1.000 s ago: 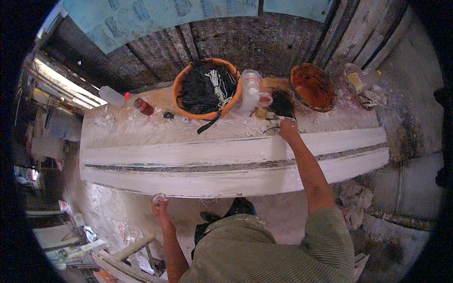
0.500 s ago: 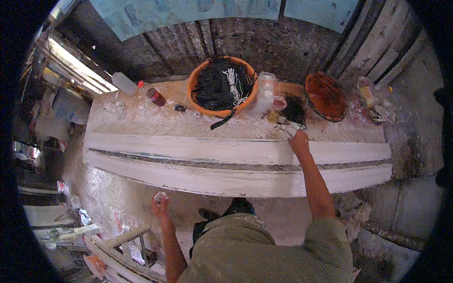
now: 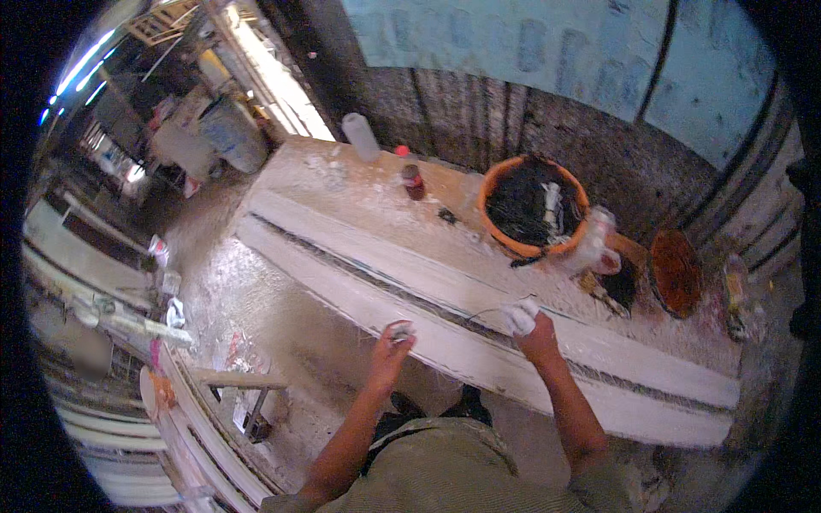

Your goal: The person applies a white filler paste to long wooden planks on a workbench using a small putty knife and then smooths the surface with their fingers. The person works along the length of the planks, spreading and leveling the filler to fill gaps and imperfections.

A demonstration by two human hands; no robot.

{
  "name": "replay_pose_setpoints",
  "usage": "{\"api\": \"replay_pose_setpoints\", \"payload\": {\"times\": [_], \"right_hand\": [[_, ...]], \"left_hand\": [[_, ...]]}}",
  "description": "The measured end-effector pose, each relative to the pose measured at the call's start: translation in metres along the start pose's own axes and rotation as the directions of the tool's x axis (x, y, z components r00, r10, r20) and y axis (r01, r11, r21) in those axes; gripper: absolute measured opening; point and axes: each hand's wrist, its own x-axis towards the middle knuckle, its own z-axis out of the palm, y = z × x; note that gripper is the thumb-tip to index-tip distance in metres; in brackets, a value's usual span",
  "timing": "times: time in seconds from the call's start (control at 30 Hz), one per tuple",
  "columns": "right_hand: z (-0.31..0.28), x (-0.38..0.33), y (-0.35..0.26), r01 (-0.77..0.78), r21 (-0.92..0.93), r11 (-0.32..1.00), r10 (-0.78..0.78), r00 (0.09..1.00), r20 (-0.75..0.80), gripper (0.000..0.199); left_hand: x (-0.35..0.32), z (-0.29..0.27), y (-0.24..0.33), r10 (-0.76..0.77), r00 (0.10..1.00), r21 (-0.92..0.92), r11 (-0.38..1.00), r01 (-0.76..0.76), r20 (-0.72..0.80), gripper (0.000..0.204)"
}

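My right hand (image 3: 539,340) is closed on a crumpled white wad (image 3: 519,317), above the long white slabs. A thin dark strand (image 3: 489,311) sticks out to the left of the wad. Curled fingers of my left hand (image 3: 391,349) hold a small whitish lump (image 3: 401,332), whose kind I cannot make out, by the near edge of the slabs. The two white slabs (image 3: 359,286) lie side by side along the bench, with a dark, fibrous gap (image 3: 402,292) between them.
Behind the slabs, on the dusty bench (image 3: 291,162), stand an orange tub (image 3: 490,229) of black strands, a white bottle (image 3: 361,137), a dark red jar (image 3: 413,182) and a tilted orange-brown bowl (image 3: 676,274). Long pale pieces on a wooden frame (image 3: 231,376) stand at lower left.
My right hand has drawn back from the dark pile on the bench to above the slabs, holding the white wad. My left hand has risen to the slabs' near edge. The view has turned left.
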Motion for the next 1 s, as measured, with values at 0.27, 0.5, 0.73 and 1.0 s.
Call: {"api": "replay_pose_setpoints", "payload": {"times": [0.27,0.5,0.73,1.0], "right_hand": [[0.068,0.041,-0.149,0.037,0.267,0.963,-0.106,0.963,0.246,0.037],[0.112,0.055,-0.247,-0.154,0.222,0.963,0.021,0.863,0.505,0.038],[0.202,0.072,-0.324,0.339,0.439,0.832,-0.521,0.75,0.408,0.018],[0.282,0.067,-0.396,0.47,0.575,0.67,-0.716,0.613,0.333,0.02]], "left_hand": [[-0.023,-0.042,0.013,0.037,0.998,0.068,0.997,-0.041,0.055,0.045],[-0.061,-0.13,-0.03,0.034,0.985,0.047,0.999,-0.026,-0.17,0.025],[-0.118,-0.214,-0.089,-0.077,0.929,-0.028,0.997,0.072,-0.362,0.025],[-0.191,-0.286,-0.151,0.116,0.624,0.127,0.992,-0.027,-0.773,0.025]]}}
